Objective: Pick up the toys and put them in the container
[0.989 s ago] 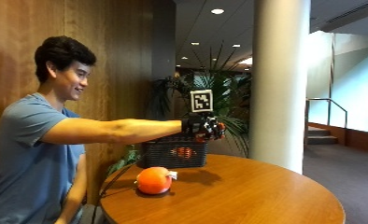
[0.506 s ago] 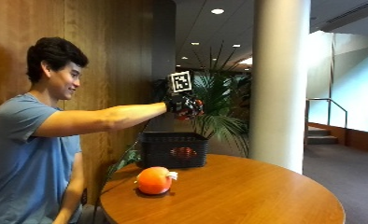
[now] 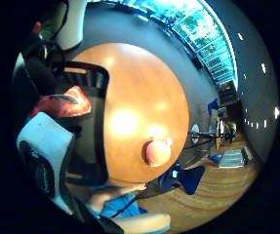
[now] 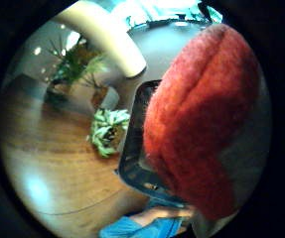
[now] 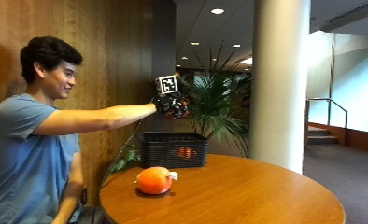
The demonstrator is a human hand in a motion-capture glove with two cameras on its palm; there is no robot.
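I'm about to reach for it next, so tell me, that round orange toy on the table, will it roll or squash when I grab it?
The orange toy looks ball-shaped and sits free on the table, so a sideways nudge would probably roll it. Its matte look suggests plush: likely soft, light and not slippery. The small white tag on its side might slow rolling slightly.
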